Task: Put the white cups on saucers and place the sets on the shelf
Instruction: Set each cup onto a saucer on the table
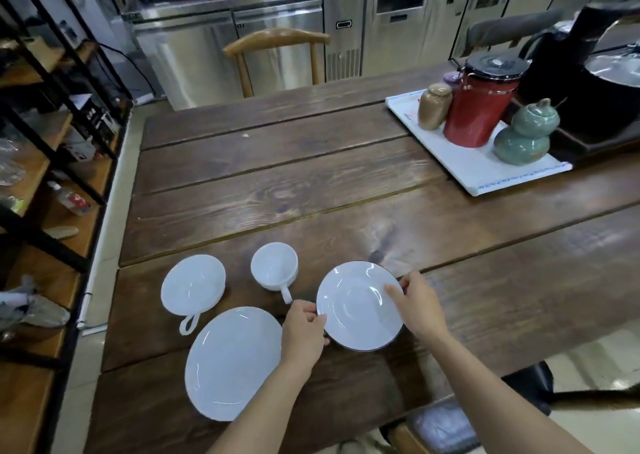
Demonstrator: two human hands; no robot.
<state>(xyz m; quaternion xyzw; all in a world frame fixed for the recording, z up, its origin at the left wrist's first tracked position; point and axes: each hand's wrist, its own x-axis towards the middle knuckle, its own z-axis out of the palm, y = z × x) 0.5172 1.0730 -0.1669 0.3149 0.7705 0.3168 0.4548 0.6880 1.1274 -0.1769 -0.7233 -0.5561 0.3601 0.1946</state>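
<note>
A person grips a white saucer (360, 306) by opposite rims near the front edge of a dark plank table (311, 183), the left hand (304, 332) pinching its left rim between thumb and fingers, the right hand (420, 303) pinching the right rim the same way. Whether the saucer rests on the wood or is just lifted cannot be told. A handled white cup (275, 268) stands upright just beside it to the left, its handle pointing toward the left hand. Farther left, a second cup (193, 285) sits near the table's left edge, with a larger saucer (233, 363) at the front-left corner. The shelf (45, 162) runs along the table's left side. To do this step well, the saucer likely needs setting flat and steady, close to the cup, so the cup can seat squarely in its central well. The shelf's free space is partly cut off; the undersides of both hands are hidden.
</note>
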